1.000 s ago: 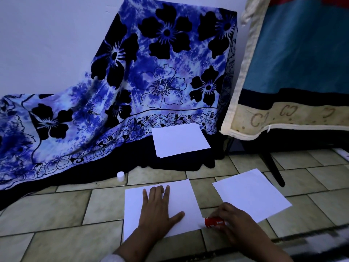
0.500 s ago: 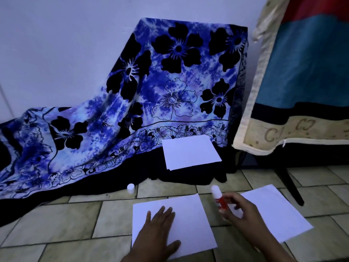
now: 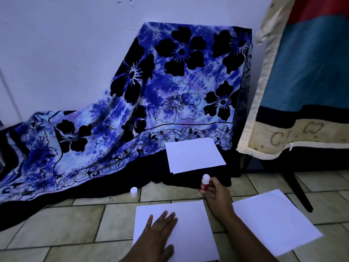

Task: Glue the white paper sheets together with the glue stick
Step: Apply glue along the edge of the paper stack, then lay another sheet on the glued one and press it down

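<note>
Two loose white sheets are laid on the tiled floor (image 3: 56, 224). The near sheet (image 3: 190, 222) is pressed flat under the left hand (image 3: 158, 235), whose fingers are spread straight and grasp nothing. The second sheet (image 3: 273, 220) is set just to its right, parted from it by a strip of tile. One small stack of white paper (image 3: 194, 155), with several edges showing at its lower left corner, is rested farther back on the dark hem of a blue floral cloth (image 3: 170, 91).

One glue stick (image 3: 204, 183), red-bodied with its white top uncovered, is held upright by the right hand (image 3: 217, 193). Its lower part is gripped by curled fingers and thumb, just beyond the far right corner of the near sheet. Whether its base touches the floor cannot be told.

One white cap (image 3: 133, 191) is stood on the floor at the cloth's hem, left of the glue stick and apart from it. One cream-edged quilt (image 3: 302, 72) with blue and red panels is hung at the right, and one dark leg (image 3: 298, 190) is seen below it.
</note>
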